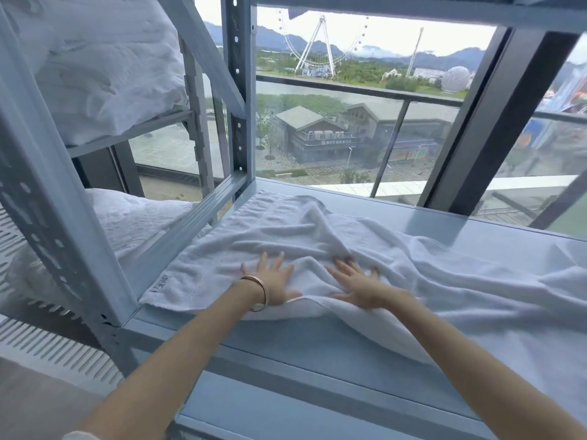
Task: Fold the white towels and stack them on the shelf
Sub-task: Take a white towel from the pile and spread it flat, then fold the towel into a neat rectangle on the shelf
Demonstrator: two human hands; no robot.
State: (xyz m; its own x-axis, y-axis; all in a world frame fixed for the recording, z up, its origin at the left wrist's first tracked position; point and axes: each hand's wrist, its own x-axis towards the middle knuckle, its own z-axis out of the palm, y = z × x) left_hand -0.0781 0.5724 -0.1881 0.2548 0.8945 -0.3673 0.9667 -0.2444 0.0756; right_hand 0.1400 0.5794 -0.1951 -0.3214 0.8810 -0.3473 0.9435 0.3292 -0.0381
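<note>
While both palms lie flat on the cloth, the scene reads as follows, with places given from the white towel.

Left hand (pixel 273 282): fingers spread wide, palm down, pressing on the white towel (pixel 254 246) near its front edge; grasps nothing.
Bracelet (pixel 262 292): thin metal bangle on the left wrist, just behind the hand.
Right hand (pixel 359 285): fingers spread, palm down, flat on the towel just right of the left hand; the two hands are close but apart, a raised crease of cloth between them.
White towel: lies unfolded and wrinkled across the shelf (pixel 317 354), its left end flat with a stitched hem and a small label near the front left corner, its right part rumpled and running past the right edge of the view.
Shelf: pale blue metal board under the towel, bare in front of it and behind it.
Upright post (pixel 236 90): perforated blue metal, at the towel's back left corner.
Bedding (pixel 95 58): white bundles on the neighbouring rack, left of the towel, one above and one lower down.
Window (pixel 365 106): behind the towel, showing a ferris wheel, buildings and hills.
</note>
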